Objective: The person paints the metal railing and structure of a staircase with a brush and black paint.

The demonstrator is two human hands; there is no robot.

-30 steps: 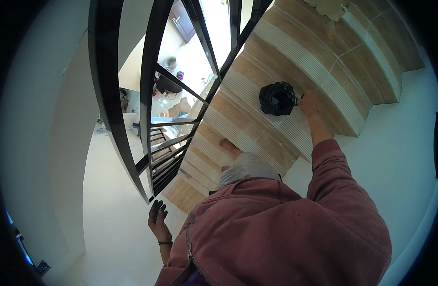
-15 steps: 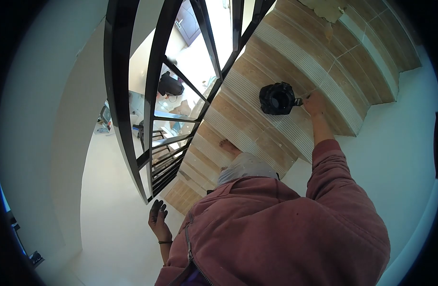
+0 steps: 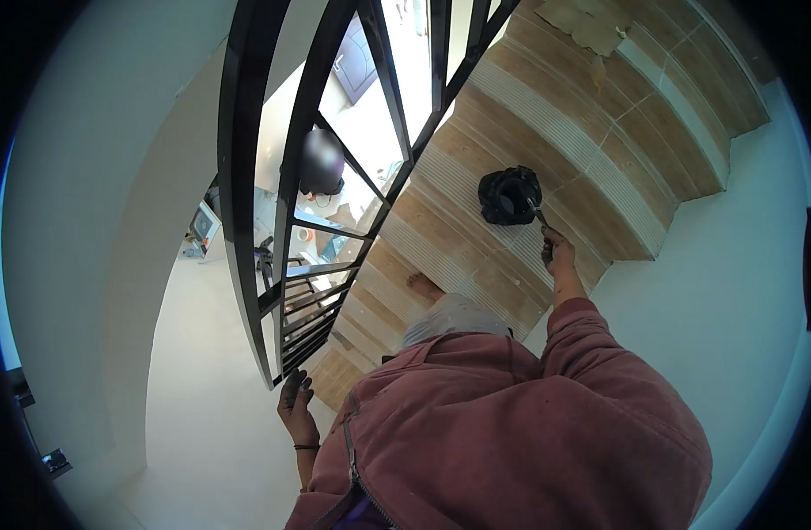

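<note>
A container wrapped in black plastic (image 3: 509,195) stands on the wood-look stair treads, its mouth facing up and dark inside. My right hand (image 3: 557,252) is closed around the handle of a thin tool, perhaps a brush (image 3: 537,212), whose far end is at the container's rim. Dark stains mark the fingers of my left hand (image 3: 296,395), which is raised near the lower end of the black metal railing (image 3: 304,177). Those fingers are curled and partly smeared, and whether they hold anything is unclear.
Tiled steps (image 3: 591,150) curve up to the right beside a white wall (image 3: 732,265). A torn piece of cardboard (image 3: 587,22) lies on the upper steps. My bare foot (image 3: 425,286) is on a lower step. Through the railing, a person (image 3: 322,163) and a door (image 3: 356,62) show below.
My right hand has moved down and left, and the tool now points up-left to the container's mouth. Beyond the railing, the person has shifted. My left hand has hardly moved.
</note>
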